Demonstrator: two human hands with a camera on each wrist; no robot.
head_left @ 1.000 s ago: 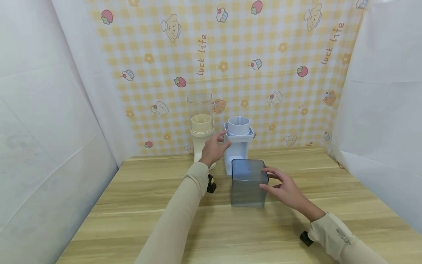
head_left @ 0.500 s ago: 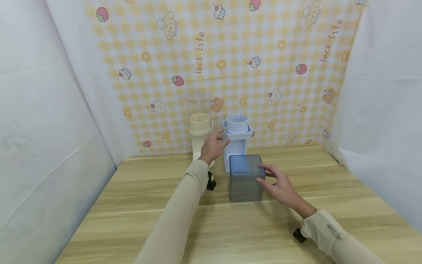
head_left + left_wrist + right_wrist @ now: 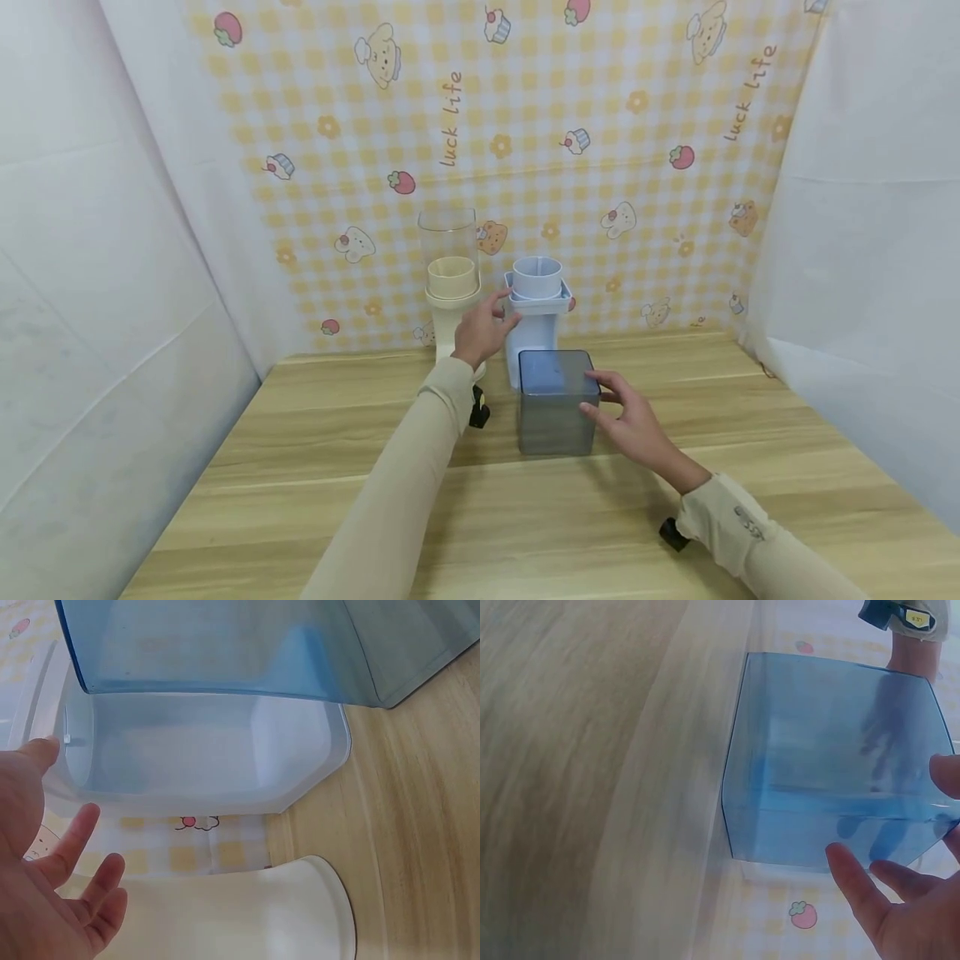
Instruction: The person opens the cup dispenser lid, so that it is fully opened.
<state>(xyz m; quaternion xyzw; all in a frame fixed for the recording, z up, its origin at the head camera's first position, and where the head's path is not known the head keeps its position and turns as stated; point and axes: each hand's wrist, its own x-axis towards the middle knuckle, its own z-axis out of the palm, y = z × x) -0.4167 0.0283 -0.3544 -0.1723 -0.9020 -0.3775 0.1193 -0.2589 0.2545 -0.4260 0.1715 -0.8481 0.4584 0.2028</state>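
Note:
A pale blue dispenser stand (image 3: 531, 333), with a round cup (image 3: 537, 279) on its square top, stands near the back of the table. My left hand (image 3: 478, 330) reaches to its left side; in the left wrist view the thumb (image 3: 45, 752) touches the upper rim and the other fingers are loosely spread. In front of the stand is a see-through grey-blue square container (image 3: 557, 423), upright. My right hand (image 3: 636, 427) holds this container at its right near corner, thumb on the near face and fingers along the right side. Whether its bottom touches the table I cannot tell.
Close on the left stands a cream dispenser (image 3: 452, 317) with a clear tube (image 3: 442, 235) on top, partly behind my left hand. A checked cloth (image 3: 375, 167) hangs behind the wooden table (image 3: 315, 467), and white sheets (image 3: 870, 250) hang on either side.
The head view has shifted slightly. The square container and my right hand have moved a little away from me, toward the blue stand. My left hand stays at the stand's left side.

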